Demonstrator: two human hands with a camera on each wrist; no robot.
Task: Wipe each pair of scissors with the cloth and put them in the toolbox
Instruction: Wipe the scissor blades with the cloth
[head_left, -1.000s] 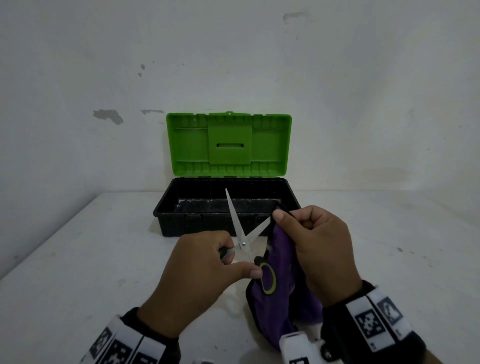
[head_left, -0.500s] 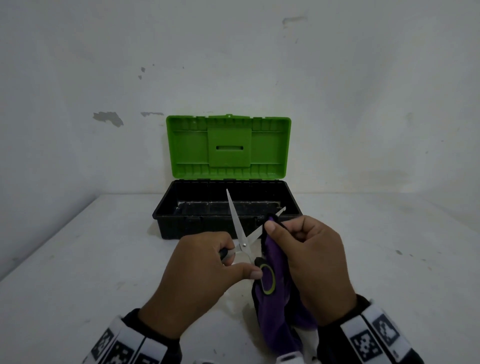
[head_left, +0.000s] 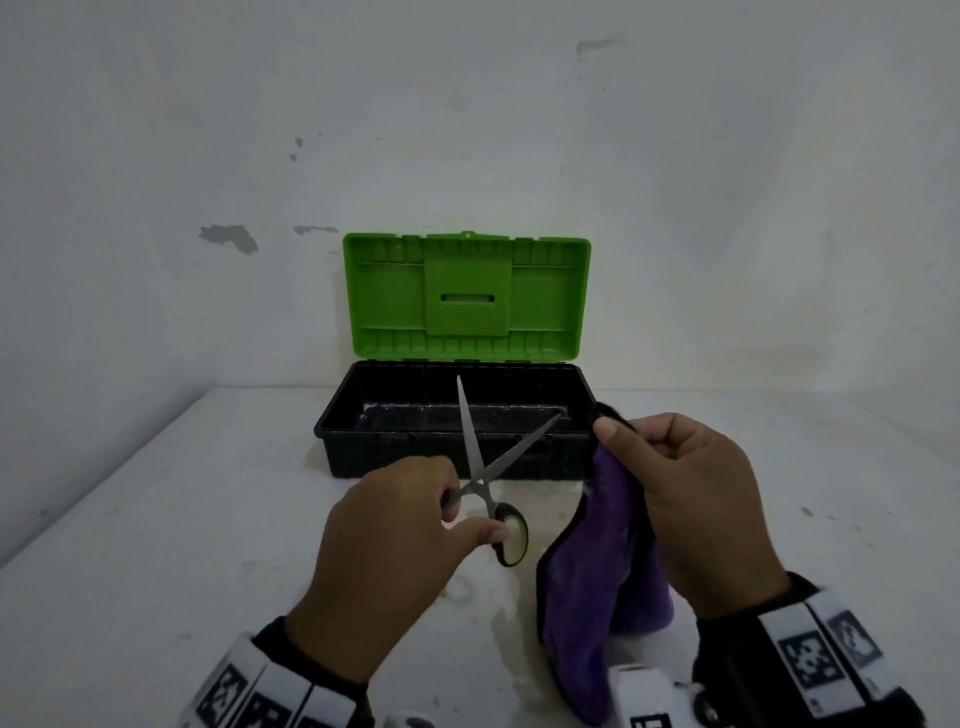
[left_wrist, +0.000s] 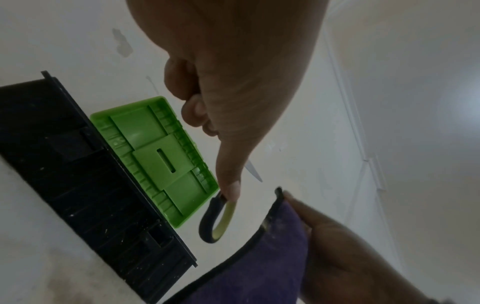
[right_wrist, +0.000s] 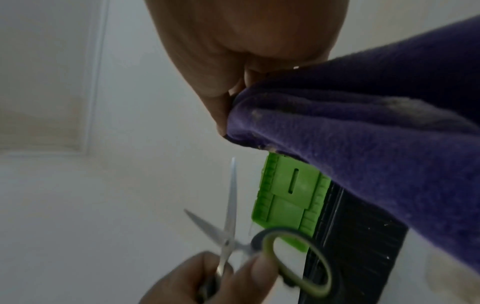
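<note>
My left hand (head_left: 457, 519) grips a pair of scissors (head_left: 480, 467) by their black and lime handles, blades spread in a V and pointing up in front of the toolbox (head_left: 332, 436). The thumb presses the ring handle (left_wrist: 217, 220). My right hand (head_left: 649, 447) pinches the top edge of a purple cloth (head_left: 597, 571), which hangs down to the table, a hand's width to the right of the blades. The toolbox is black with a green lid (head_left: 467, 296) standing open against the wall. The right wrist view shows the scissors (right_wrist: 230, 207) apart from the cloth (right_wrist: 363, 144).
The white table (head_left: 156, 545) runs to a wall close behind the toolbox and a wall along the left. Bare surface lies on both sides of the box. The toolbox floor shows no scissors from here.
My right hand has drawn the cloth off the right blade and moved it away to the right. The scissors stay spread in my left hand, roughly where they were.
</note>
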